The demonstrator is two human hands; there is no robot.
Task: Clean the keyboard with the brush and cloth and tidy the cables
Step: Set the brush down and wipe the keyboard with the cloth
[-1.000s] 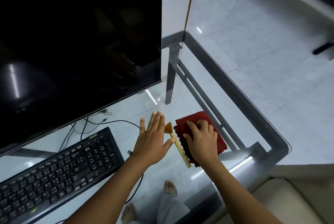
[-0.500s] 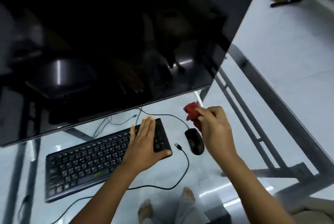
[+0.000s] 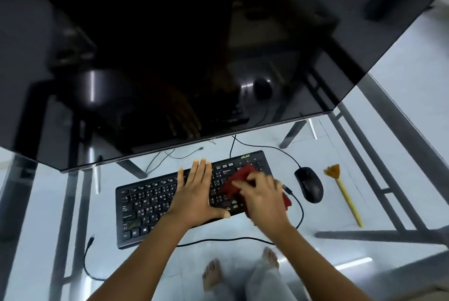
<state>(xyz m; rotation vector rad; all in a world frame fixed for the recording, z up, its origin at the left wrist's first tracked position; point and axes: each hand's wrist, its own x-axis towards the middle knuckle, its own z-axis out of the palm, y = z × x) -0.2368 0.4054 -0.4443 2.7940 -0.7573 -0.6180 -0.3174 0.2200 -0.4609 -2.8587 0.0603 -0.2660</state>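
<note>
A black keyboard (image 3: 150, 203) lies on the glass desk (image 3: 340, 174) below the monitor. My left hand (image 3: 196, 194) rests flat on its middle keys, fingers straight. My right hand (image 3: 261, 197) holds a red cloth (image 3: 239, 178) against the keyboard's right end; the hand is blurred. A yellow-handled brush (image 3: 345, 194) lies on the glass to the right of the black mouse (image 3: 309, 184). A black cable (image 3: 300, 213) loops from the keyboard's right side round under my right forearm. Another cable with a loose plug (image 3: 90, 242) trails at the left.
A large dark monitor (image 3: 170, 58) overhangs the back of the desk. Thin cables (image 3: 170, 155) run out from under it. The metal desk frame (image 3: 388, 235) shows through the glass at right, and a person's bare feet (image 3: 213, 274) are below.
My right hand has brought the red cloth down from above the mouse onto the keyboard's right end. My left hand stays flat on the keys. The view shifted left.
</note>
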